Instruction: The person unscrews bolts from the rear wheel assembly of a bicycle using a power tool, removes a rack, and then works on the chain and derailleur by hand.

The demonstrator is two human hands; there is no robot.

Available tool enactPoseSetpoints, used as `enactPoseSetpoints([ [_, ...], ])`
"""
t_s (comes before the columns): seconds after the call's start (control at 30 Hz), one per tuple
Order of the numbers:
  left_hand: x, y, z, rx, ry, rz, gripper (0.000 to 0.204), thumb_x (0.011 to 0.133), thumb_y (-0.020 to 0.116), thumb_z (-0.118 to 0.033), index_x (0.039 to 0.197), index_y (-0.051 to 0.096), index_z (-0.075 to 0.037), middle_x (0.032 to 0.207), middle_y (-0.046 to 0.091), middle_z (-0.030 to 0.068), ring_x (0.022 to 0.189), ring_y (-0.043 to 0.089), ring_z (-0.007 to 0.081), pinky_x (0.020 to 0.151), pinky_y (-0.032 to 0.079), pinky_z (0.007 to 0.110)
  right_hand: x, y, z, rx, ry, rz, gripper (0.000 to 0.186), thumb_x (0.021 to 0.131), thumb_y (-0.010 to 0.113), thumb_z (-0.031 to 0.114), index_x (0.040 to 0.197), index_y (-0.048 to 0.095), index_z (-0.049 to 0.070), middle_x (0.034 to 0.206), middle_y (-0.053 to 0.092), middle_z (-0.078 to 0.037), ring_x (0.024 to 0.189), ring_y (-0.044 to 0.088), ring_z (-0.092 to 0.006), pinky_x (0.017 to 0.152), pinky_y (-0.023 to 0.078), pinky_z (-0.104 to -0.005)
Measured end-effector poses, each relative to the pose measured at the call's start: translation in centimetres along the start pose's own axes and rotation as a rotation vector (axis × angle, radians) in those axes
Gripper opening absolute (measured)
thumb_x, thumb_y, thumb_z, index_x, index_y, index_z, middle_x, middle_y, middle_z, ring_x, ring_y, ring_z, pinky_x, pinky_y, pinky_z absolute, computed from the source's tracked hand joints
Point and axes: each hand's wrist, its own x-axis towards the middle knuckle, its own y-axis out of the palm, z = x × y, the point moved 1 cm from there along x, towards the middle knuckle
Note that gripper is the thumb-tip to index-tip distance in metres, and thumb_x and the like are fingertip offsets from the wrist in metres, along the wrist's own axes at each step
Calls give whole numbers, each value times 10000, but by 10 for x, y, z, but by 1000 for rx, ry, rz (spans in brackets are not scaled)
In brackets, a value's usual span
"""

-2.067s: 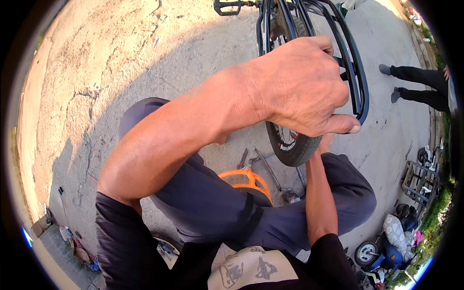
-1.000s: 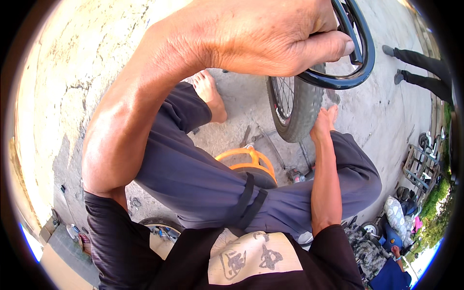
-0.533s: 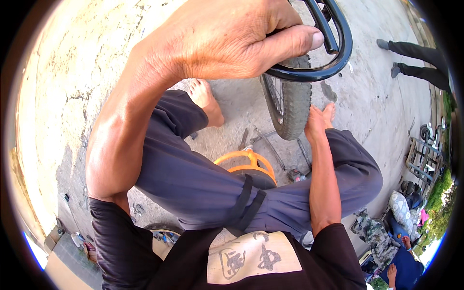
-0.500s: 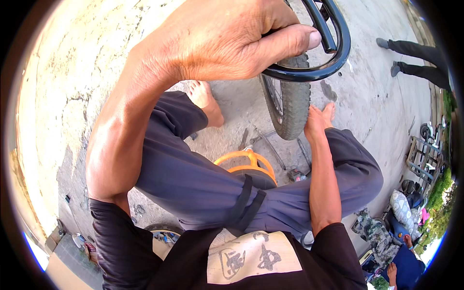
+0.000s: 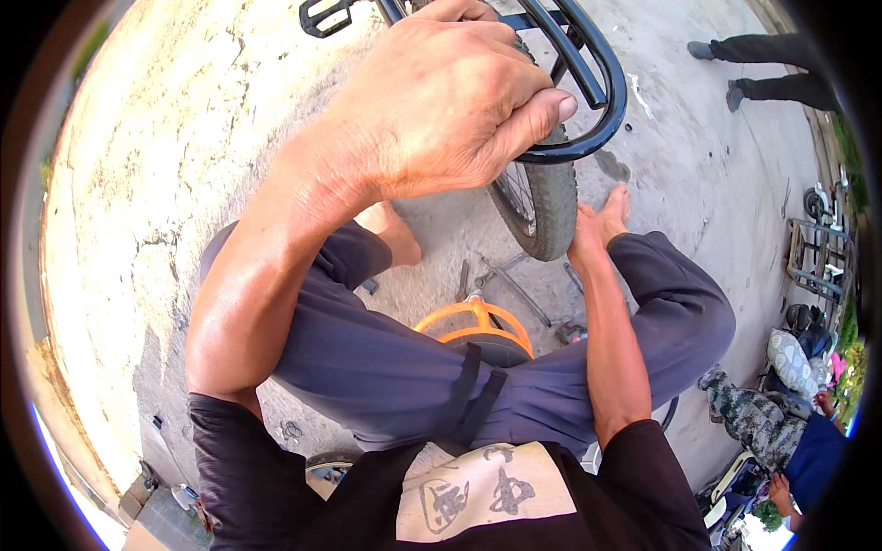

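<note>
My left hand (image 5: 450,110) is closed over the curved black tube of a bicycle rack (image 5: 614,101), its thumb lying along the near end. Under the rack hangs the bicycle's knobbly wheel (image 5: 556,202), tilted slightly. At the wheel's lower right side is my right hand (image 5: 588,231), touching or very near the tyre. Its fingers are mostly hidden, so their grip does not show. A black pedal (image 5: 326,15) shows at the top left, beyond my left hand.
Between my legs is a low seat with an orange rim (image 5: 482,319). Metal tools (image 5: 519,289) lie on the concrete ahead of it. A person's legs (image 5: 776,64) stand at far right; another person (image 5: 813,459) is at lower right, near a metal cart frame (image 5: 816,257).
The rack and my left hand sit further left in view, and the hand is lower. The pedal has come into sight. My right hand stays beside the wheel.
</note>
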Motion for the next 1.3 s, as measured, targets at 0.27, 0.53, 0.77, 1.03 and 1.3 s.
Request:
enactPoseSetpoints([
  [0.27, 8, 17, 3, 113, -98, 187, 353, 981, 530, -231, 696, 546, -24, 658, 486, 110, 710, 511, 297, 831, 430, 386, -17, -2, 4, -27, -63, 2, 447, 996, 534, 377, 1142, 660, -26, 978, 681, -37, 824, 589, -88, 738, 448, -252],
  [0.53, 6, 2, 10, -95, -262, 147, 409, 1023, 472, -326, 824, 595, 9, 803, 569, 82, 803, 522, 217, 791, 429, 338, -50, 13, 37, 32, -92, -48, 465, 981, 556, 400, 1130, 664, -26, 1000, 687, -66, 898, 628, -126, 819, 470, -276],
  [0.77, -4, 7, -6, -188, -425, 119, 346, 1019, 461, -262, 888, 589, 32, 923, 590, 113, 893, 526, 220, 852, 424, 347, -188, -29, 120, 24, -884, -359, 233, 984, 561, 141, 1071, 638, -62, 949, 673, -94, 869, 634, -167, 819, 486, -287],
  [1.03, -18, -4, -2, -98, -395, 67, 412, 1054, 361, -294, 918, 569, 35, 983, 571, 118, 995, 522, 241, 873, 420, 360, -255, -152, 34, -40, -731, -949, 164, 957, 606, 114, 1061, 636, -9, 922, 640, -28, 850, 585, -93, 788, 470, -240],
  [1.3, -32, 12, 28, -204, -724, -122, 418, 1060, 396, -333, 763, 476, -50, 694, 338, -20, 654, 312, 79, 581, 233, 240, -231, -177, -249, -210, 129, -890, 349, 871, 670, 151, 1163, 621, -33, 957, 686, -124, 856, 649, -175, 774, 520, -314],
])
